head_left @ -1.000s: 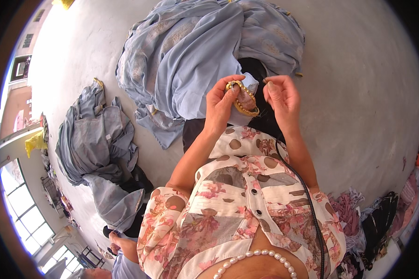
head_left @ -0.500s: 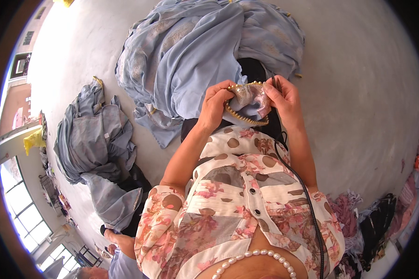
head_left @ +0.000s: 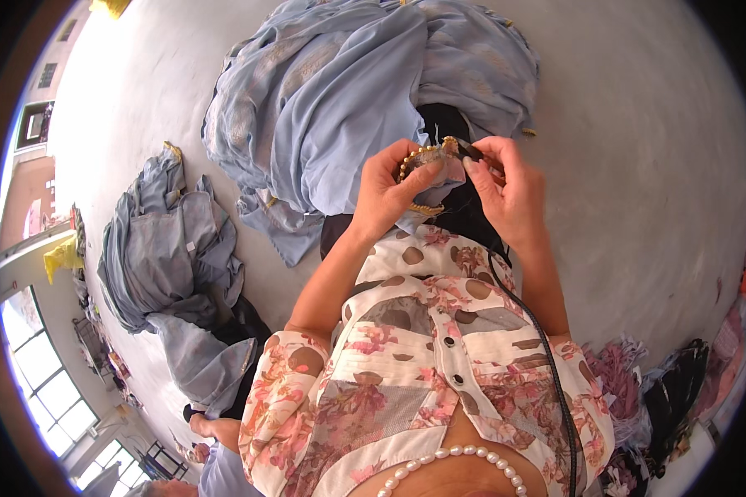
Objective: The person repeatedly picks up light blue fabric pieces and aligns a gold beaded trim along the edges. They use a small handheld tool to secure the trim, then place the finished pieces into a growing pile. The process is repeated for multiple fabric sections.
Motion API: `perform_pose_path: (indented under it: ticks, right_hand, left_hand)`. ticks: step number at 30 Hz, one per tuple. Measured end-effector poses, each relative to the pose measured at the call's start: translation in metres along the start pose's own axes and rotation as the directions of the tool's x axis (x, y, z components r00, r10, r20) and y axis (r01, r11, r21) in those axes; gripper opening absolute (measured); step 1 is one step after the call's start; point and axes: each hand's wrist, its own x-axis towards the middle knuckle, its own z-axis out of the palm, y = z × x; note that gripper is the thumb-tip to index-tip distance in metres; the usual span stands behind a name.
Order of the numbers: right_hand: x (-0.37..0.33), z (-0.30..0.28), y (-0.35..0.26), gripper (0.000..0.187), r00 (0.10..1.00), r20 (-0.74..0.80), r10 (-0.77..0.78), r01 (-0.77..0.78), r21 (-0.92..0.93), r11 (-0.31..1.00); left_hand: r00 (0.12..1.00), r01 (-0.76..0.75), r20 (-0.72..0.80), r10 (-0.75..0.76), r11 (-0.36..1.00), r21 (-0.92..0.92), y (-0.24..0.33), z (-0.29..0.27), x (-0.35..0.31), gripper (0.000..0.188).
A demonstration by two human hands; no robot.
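Observation:
My left hand (head_left: 387,184) is closed on the edge of a light blue cloth, its thumb pressing a bunched, shiny patterned part. A gold beaded trim (head_left: 427,155) runs along that edge and rises above my left fingertips. My right hand (head_left: 510,184) is closed round small dark thread snips (head_left: 469,149), whose tip is right at the trim's upper end. Loose threads stick up there. The bulk of the blue cloth (head_left: 340,108) lies in a heap over my lap and beyond it.
To the left, another person (head_left: 215,431) sits with a second blue cloth (head_left: 170,248) draped over the legs. At the lower right are heaps of pink and black textiles (head_left: 617,381). Grey floor (head_left: 638,190) spreads around me. A black cord (head_left: 547,348) hangs down my front.
The stretched trim loop has been gathered into my left hand, its end turned upward. My right hand has let go of the cloth edge, and the snips' tip has swung left to the trim.

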Motion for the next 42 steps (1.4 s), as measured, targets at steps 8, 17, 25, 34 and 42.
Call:
perform_pose_path:
  ticks: [8,17,25,34,42]
  right_hand:
    - [-0.002,0.016,0.006,0.019,0.999,-0.031,0.015,-0.013,0.07,0.997]
    - [-0.004,0.019,0.011,0.016,0.99,-0.08,-0.118,0.104,-0.169,0.98]
    - [0.006,0.004,0.016,0.016,0.972,-0.176,0.155,-0.065,0.432,0.9]
    - [-0.012,0.003,0.062,0.034,0.945,0.142,0.293,-0.32,0.567,0.759]
    - [-0.031,0.07,0.098,0.059,0.943,0.234,0.236,-0.299,0.287,0.91]
  left_hand:
    - [0.963,-0.221,-0.058,0.265,0.891,0.396,0.004,0.017,-0.003,0.007]
    - [0.864,-0.414,0.024,0.503,0.682,0.603,-0.009,0.015,0.002,0.008]
    - [0.892,-0.364,0.013,0.452,0.7,0.614,-0.01,0.009,0.0,0.006]
    - [0.961,-0.017,-0.243,-0.131,0.85,-0.527,-0.034,-0.036,0.031,0.009]
    - [0.953,-0.062,-0.271,-0.133,0.792,-0.607,-0.048,-0.058,0.037,0.018]
